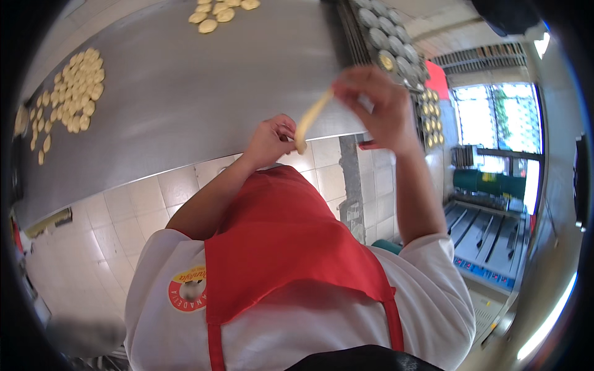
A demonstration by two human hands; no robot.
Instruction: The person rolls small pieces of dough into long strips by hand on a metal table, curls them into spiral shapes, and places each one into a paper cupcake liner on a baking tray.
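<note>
Far to the left on the steel desk lies a loose cluster of dough discs, small, pale and flat, packed close together and some touching. A second, smaller heap of dough pieces sits at the upper edge of the desk, well apart from the first.

The left hand is held out over the near edge of the desk, its grip closed around the lower end of a dough strip. The strip runs up and to the right, off the desk, stretched between both hands. It looks soft, light and pliable, likely a little tacky, and thin enough through the middle to tear or sag if pulled hard. By its look it is best held by its two ends with light pinches, as now, or supported from underneath along its length; squeezing would probably flatten it.

The right hand has its grip pinched on the upper end of the strip, fingers curled inward, raised higher than the left hand.

Behind and to the right of that hand stands a tray of round metal moulds, most of them bare, one showing a yellowish filling. Below it more filled moulds run in a row. The raised right hand sits just in front of this tray, so the moulds are the nearest thing in its way. Below the hands are the person's red apron and a tiled floor. Farther right there is a machine with slanted channels and a bright window.
</note>
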